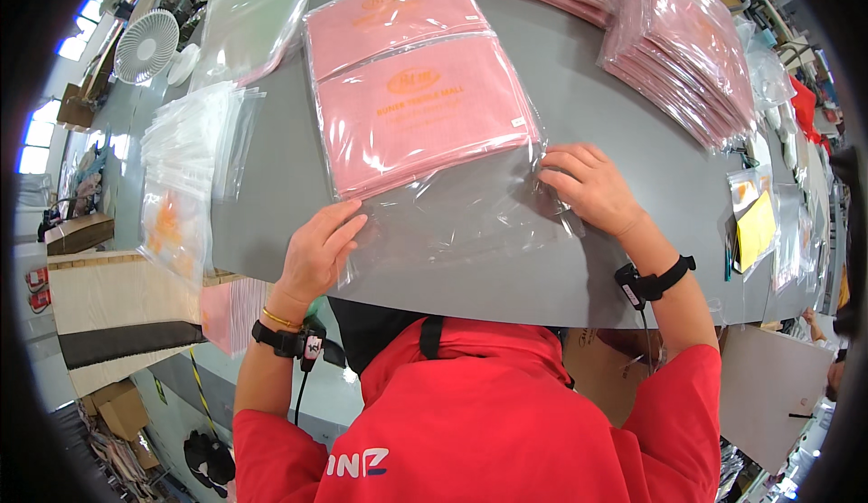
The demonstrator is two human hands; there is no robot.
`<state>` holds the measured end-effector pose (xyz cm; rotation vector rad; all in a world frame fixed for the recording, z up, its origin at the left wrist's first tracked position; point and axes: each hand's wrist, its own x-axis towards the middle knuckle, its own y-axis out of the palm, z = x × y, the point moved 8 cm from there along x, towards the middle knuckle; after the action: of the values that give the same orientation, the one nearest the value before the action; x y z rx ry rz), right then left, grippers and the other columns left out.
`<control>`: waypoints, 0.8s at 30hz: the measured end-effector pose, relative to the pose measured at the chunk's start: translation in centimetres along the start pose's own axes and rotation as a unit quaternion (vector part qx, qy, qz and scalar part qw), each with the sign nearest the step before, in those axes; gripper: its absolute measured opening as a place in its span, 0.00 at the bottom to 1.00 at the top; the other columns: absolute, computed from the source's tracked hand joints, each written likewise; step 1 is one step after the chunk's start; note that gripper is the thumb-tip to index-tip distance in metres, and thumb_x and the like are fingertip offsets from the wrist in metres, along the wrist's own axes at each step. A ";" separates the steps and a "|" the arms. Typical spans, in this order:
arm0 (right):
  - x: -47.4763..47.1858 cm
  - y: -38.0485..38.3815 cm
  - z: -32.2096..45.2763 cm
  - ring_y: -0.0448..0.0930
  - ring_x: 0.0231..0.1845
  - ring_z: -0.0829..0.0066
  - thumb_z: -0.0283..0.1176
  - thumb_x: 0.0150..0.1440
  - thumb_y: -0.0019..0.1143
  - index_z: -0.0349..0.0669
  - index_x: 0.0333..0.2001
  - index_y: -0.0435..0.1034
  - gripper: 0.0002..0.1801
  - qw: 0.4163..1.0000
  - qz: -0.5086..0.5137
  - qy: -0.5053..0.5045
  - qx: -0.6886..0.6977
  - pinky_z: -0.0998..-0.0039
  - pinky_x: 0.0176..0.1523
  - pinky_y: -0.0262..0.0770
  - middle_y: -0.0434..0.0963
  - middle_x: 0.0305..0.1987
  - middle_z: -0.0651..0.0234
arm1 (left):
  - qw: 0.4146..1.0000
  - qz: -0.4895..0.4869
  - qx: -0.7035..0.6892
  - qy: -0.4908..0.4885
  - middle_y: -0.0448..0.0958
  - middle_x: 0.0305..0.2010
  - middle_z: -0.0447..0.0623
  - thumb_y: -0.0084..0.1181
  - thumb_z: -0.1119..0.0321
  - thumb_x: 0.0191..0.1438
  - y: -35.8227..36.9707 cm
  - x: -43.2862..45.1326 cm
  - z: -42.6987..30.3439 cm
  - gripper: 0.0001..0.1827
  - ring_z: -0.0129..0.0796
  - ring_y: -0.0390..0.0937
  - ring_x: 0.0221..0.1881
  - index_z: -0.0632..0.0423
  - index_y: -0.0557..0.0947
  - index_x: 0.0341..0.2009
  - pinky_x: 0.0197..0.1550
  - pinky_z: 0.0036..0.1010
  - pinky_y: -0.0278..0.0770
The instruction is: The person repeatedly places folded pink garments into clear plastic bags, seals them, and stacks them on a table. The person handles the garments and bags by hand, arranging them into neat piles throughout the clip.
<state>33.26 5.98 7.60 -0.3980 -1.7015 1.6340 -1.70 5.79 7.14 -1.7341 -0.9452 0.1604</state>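
Before me on the grey table lies a large clear plastic bag with flat pink packets inside, bearing orange print. Its loose, transparent end points towards me. My left hand rests at the bag's near left corner, fingertips at the edge of the pink packet. At the bag's right edge is my right hand, its fingers bent at the plastic. Whether either hand pinches the film cannot be told. Each wrist wears a black strap with a small device.
Pink packaged stacks stand at the back right. Clear bags are piled on the left, with a larger bag sheet behind them. A white fan stands at far left. A yellow paper lies at right.
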 end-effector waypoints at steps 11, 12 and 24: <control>1.0 1.9 -5.0 0.84 0.39 0.56 0.33 0.73 0.45 0.38 0.34 0.70 0.14 0.880 -0.109 0.332 0.322 0.60 0.42 0.78 0.86 0.34 0.64 | 0.921 -0.144 -0.235 -0.275 0.81 0.36 0.54 0.43 0.67 0.73 -0.2 -0.8 6.0 0.15 0.41 0.85 0.37 0.61 0.80 0.39 0.42 0.30 0.82; 1.3 2.4 -5.6 0.84 0.36 0.55 0.35 0.74 0.44 0.39 0.34 0.70 0.15 0.876 -0.107 0.359 0.305 0.59 0.40 0.77 0.85 0.31 0.63 | 0.894 -0.154 -0.275 -0.319 0.79 0.32 0.52 0.41 0.65 0.74 0.3 -0.8 7.0 0.18 0.38 0.84 0.33 0.61 0.79 0.36 0.39 0.28 0.82; 4.7 5.6 -7.4 0.85 0.29 0.49 0.37 0.65 0.52 0.39 0.37 0.72 0.12 0.896 0.060 0.423 -0.120 0.52 0.33 0.80 0.83 0.25 0.57 | 0.820 -0.037 -0.186 -0.540 0.73 0.27 0.49 0.55 0.63 0.69 2.0 0.1 11.7 0.12 0.40 0.82 0.26 0.60 0.73 0.45 0.27 0.32 0.80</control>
<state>33.63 15.27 3.09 -1.1629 -1.1968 1.0571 -6.89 14.45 0.92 -1.9228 -1.9590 1.0526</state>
